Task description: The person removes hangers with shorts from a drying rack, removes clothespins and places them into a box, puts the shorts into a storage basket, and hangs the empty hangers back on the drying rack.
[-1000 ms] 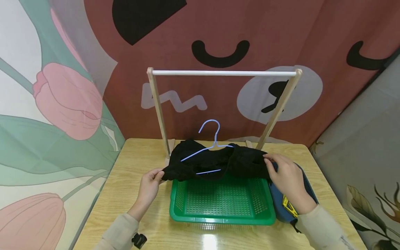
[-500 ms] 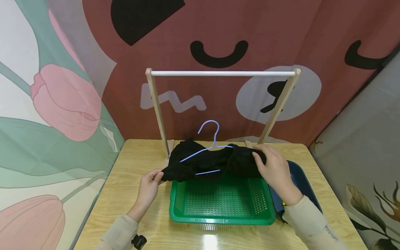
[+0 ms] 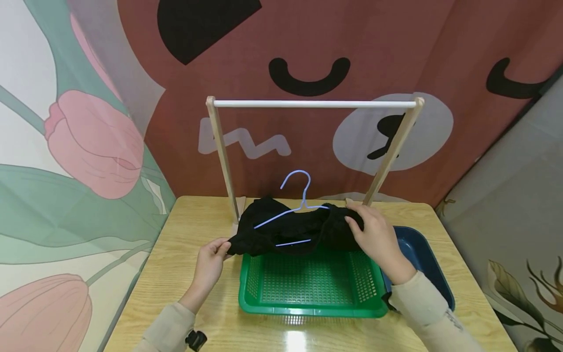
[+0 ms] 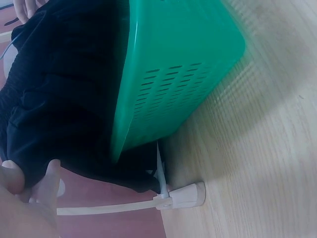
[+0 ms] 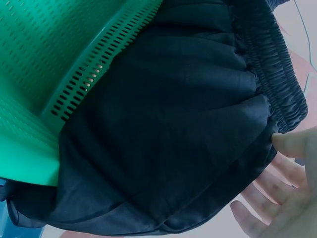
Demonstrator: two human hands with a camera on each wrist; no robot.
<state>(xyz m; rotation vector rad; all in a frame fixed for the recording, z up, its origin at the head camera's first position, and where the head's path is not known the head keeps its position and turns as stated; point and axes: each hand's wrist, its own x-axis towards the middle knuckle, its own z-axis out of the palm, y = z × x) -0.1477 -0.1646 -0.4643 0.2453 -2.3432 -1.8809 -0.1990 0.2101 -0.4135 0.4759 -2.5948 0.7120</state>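
Observation:
A black garment with a gathered elastic waistband [image 3: 343,234] lies bunched across the far part of the green basket [image 3: 313,311]. A light-blue hanger [image 3: 304,199] is at it: its hook stands up above the cloth, while parts of its arms and lower bar are hidden by fabric. My left hand [image 3: 208,264] pinches the garment's left end between thumb and fingers. At the other side, my right hand [image 3: 380,242] holds the upper right edge. In the right wrist view its thumb [image 5: 290,144] touches the cloth edge, with some fingertips hidden behind the fabric.
Behind the garment stands a wooden rack with a white rod [image 3: 314,104]. A dark blue bin [image 3: 422,247] sits right of the basket, partly under my right forearm. The wooden table [image 3: 149,298] ends at patterned curtains behind and on the sides.
My right hand has slid left along the garment's right side, and that end of the cloth has drawn in, uncovering more of the blue bin. The left hand stays in place.

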